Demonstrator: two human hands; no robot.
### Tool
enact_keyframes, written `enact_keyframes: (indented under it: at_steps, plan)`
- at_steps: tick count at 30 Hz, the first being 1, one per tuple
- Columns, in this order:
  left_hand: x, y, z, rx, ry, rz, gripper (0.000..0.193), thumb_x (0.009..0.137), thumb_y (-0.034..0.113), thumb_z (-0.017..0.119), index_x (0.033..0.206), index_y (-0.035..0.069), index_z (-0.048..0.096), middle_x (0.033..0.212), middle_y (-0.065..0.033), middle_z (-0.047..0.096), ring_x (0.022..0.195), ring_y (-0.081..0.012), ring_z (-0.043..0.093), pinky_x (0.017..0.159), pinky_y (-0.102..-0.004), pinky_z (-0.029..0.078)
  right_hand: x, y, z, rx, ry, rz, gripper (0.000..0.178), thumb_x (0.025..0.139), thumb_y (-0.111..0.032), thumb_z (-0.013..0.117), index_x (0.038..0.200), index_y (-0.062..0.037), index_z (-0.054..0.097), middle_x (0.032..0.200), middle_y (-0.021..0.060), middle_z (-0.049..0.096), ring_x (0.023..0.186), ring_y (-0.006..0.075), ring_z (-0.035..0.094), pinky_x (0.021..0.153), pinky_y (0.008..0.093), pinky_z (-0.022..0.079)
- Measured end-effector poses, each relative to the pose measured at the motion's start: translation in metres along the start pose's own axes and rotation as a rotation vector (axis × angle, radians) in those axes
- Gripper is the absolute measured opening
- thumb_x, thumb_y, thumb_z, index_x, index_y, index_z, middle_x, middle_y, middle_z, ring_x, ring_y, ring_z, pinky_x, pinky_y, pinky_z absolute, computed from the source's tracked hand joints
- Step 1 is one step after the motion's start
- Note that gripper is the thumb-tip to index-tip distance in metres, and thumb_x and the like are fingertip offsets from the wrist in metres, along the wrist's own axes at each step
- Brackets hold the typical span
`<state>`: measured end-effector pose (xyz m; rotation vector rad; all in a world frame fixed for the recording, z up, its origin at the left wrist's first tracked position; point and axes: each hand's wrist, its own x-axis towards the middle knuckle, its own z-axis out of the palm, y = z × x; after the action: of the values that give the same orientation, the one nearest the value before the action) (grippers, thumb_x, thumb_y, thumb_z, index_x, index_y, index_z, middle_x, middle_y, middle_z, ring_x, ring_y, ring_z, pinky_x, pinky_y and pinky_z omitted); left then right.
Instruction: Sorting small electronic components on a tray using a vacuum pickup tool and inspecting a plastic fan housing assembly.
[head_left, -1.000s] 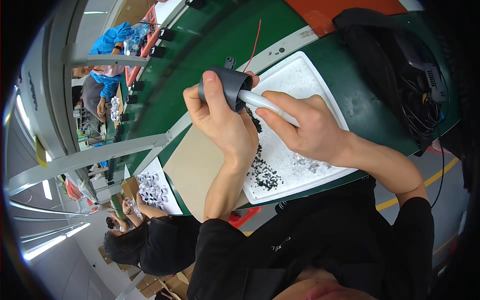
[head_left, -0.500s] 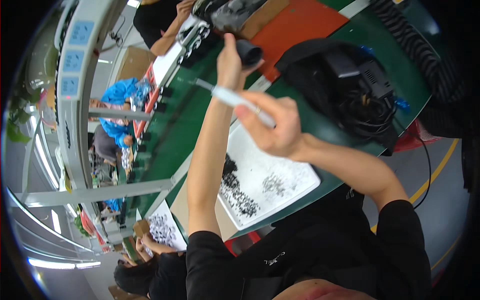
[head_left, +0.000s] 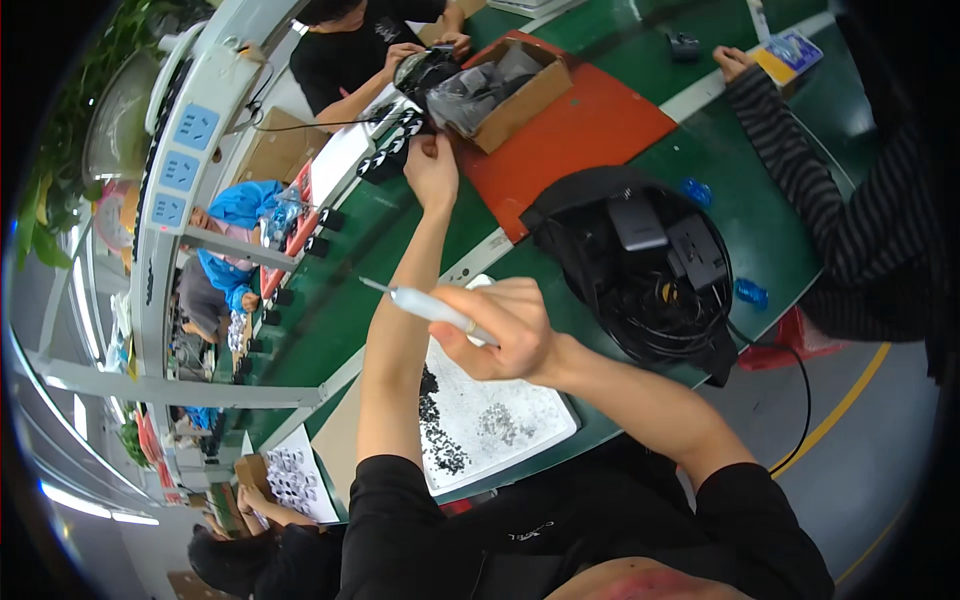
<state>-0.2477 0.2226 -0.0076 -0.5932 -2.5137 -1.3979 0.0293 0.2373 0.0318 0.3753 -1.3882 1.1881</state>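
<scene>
My left hand (head_left: 432, 175) is stretched out to the far side of the bench, its fingers curled together beside a row of black round parts (head_left: 385, 150) with white on top. What those fingers hold, if anything, is hidden. Closer in, my right hand (head_left: 505, 328) grips a white pen-shaped tool (head_left: 440, 310) with a thin tip, held up over my left forearm. Below it a white tray (head_left: 510, 460) bears small black pieces (head_left: 440, 435) on its left and a patch of small greyish pieces (head_left: 503, 425) near the middle.
A black bag (head_left: 570, 230) with chargers and cables lies to the right. An open cardboard box (head_left: 520, 105) of grey packets stands on an orange mat (head_left: 610, 125). Co-workers' hands show at the far side and a striped sleeve (head_left: 790, 130) at right. A metal post (head_left: 250, 392) crosses the left.
My left hand has moved left, to the row of black parts; the black cylinder it held no longer shows in it. My right hand has come lower with the white tool. The view has shifted.
</scene>
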Motion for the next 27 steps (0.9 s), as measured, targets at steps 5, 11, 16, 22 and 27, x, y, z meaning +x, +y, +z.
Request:
enact_keyframes:
  at_steps: [5, 11, 16, 22, 27]
  plan:
    - [0.023, -0.081, -0.042, 0.645, 0.162, 0.367, 0.042, 0.088, 0.025, 0.068, 0.121, 0.005, 0.053, 0.129, -0.0214, 0.053, 0.098, -0.0432, 0.064, 0.085, -0.0497, 0.053, -0.01, -0.009, 0.011, 0.086, -0.141, -0.028, 0.022, 0.084, -0.014, 0.072, 0.097, 0.0034, 0.067, 0.06, 0.0077, 0.062, 0.044, 0.0182, 0.059, 0.042, 0.0291, 0.044]
    - [0.068, -0.087, -0.022, 0.602, -0.016, 0.297, 0.041, 0.087, 0.022, 0.068, 0.124, 0.01, 0.052, 0.135, -0.0189, 0.047, 0.105, -0.0431, 0.061, 0.088, -0.0517, 0.052, -0.008, -0.013, 0.004, -0.001, -0.264, -0.008, 0.023, 0.089, -0.013, 0.067, 0.096, 0.0086, 0.066, 0.067, 0.0129, 0.067, 0.048, 0.0201, 0.063, 0.045, 0.0271, 0.048]
    - [0.08, -0.106, -0.021, 0.577, -0.005, 0.178, 0.023, 0.089, 0.019, 0.064, 0.111, 0.011, 0.062, 0.119, -0.0174, 0.06, 0.102, -0.0422, 0.062, 0.086, -0.0523, 0.052, -0.018, 0.001, 0.006, -0.18, -0.331, 0.005, 0.024, 0.089, -0.011, 0.065, 0.099, 0.0107, 0.064, 0.083, 0.0183, 0.07, 0.062, 0.0243, 0.068, 0.061, 0.0303, 0.055]
    - [0.022, -0.055, -0.08, -0.226, -0.22, -0.105, 0.025, 0.089, 0.021, 0.072, 0.102, 0.002, 0.062, 0.104, -0.0098, 0.06, 0.092, -0.0188, 0.062, 0.072, -0.0308, 0.052, -0.006, 0.027, 0.004, -0.303, -0.38, 0.102, 0.035, 0.091, 0.001, 0.062, 0.125, 0.0054, 0.056, 0.101, 0.0124, 0.067, 0.079, 0.0136, 0.065, 0.072, 0.026, 0.053]
    - [-0.077, -0.066, -0.177, -0.603, -0.113, -0.231, 0.027, 0.09, 0.019, 0.07, 0.109, 0.002, 0.058, 0.103, -0.0095, 0.06, 0.09, -0.0156, 0.062, 0.072, -0.0291, 0.053, -0.018, 0.004, 0.03, 0.096, -0.286, 0.487, 0.022, 0.093, -0.004, 0.064, 0.114, 0.0012, 0.065, 0.092, 0.0029, 0.064, 0.059, 0.0037, 0.05, 0.053, 0.0175, 0.039]
